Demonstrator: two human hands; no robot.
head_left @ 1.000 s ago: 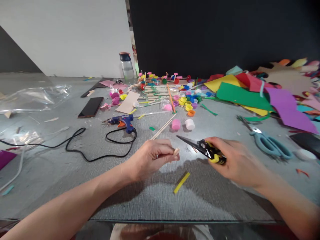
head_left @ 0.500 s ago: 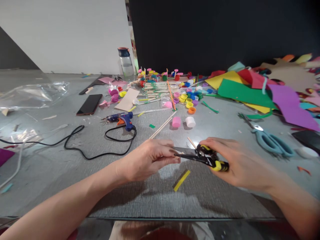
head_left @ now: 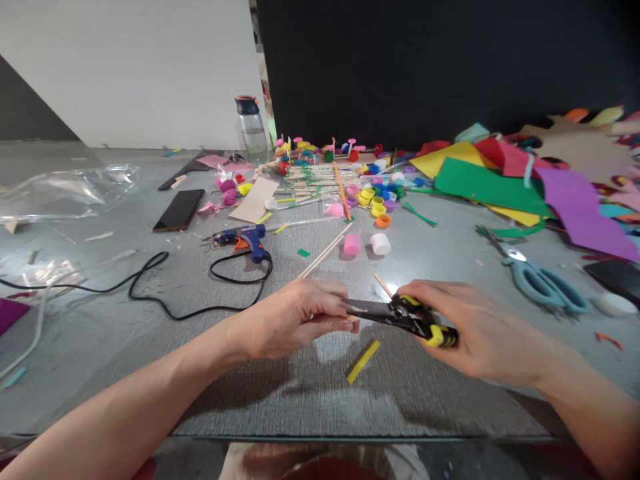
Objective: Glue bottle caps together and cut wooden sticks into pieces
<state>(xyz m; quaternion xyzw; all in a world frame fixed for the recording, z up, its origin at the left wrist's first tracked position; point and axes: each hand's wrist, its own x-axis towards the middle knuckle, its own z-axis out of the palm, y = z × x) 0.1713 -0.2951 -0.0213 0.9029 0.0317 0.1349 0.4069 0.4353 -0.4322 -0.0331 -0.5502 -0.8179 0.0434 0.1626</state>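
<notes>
In my right hand [head_left: 457, 320] is a pair of black-and-yellow snips [head_left: 415, 313], its fingers wrapped round the handles. The long dark blades point left, nearly together, with their tips at my left fingertips. My left hand [head_left: 305, 317] is closed in a pinch on a thin wooden stick [head_left: 353, 319]; only a small pale end shows by the blades, the rest is hidden by the fingers. Beyond the snips, a short piece of wooden stick [head_left: 383, 285] shows. Nearer me a yellow paper strip [head_left: 364, 362] lies flat on the grey table [head_left: 280, 407].
Beyond my left hand lie long wooden sticks [head_left: 327, 248], a blue glue gun [head_left: 245, 239] with its black cord, and a phone [head_left: 179, 210]. Pink [head_left: 352, 245] and white caps [head_left: 380, 245] stand mid-table. Blue-handled scissors [head_left: 543, 280] and coloured sheets [head_left: 493, 188] are at right.
The snips' blades have closed together from a wider gap, their tips at my left fingertips. Both hands have stayed almost in place.
</notes>
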